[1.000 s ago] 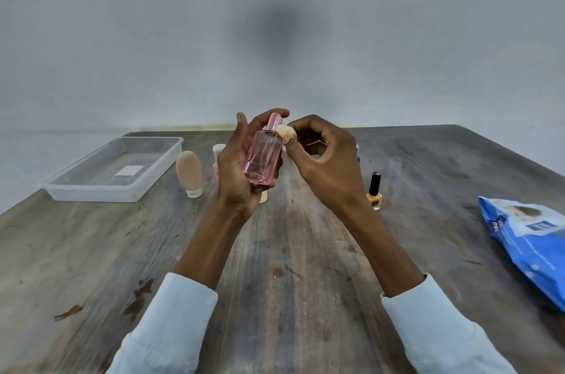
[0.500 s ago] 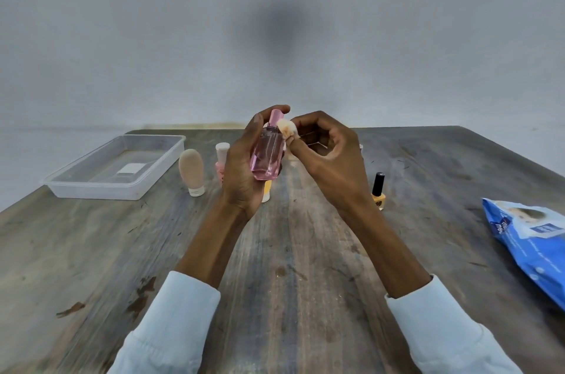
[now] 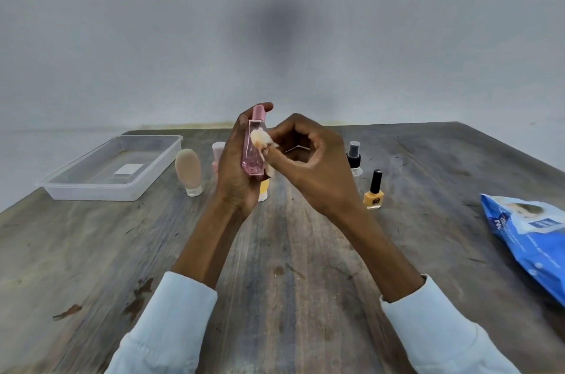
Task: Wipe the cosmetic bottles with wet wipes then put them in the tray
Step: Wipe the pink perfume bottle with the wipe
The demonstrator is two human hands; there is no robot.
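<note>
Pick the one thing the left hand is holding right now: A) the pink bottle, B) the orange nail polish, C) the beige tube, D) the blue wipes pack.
A: the left hand grips the pink bottle upright while the right hand presses a wadded wipe against it.

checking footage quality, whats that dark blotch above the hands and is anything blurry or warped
Head view: the dark smudge lies on the wall, a soft shadow or lens mark, cannot tell which; wide-angle bends the table edges; pink bottle reads sharp, wipes pack softer at frame edge.
</note>
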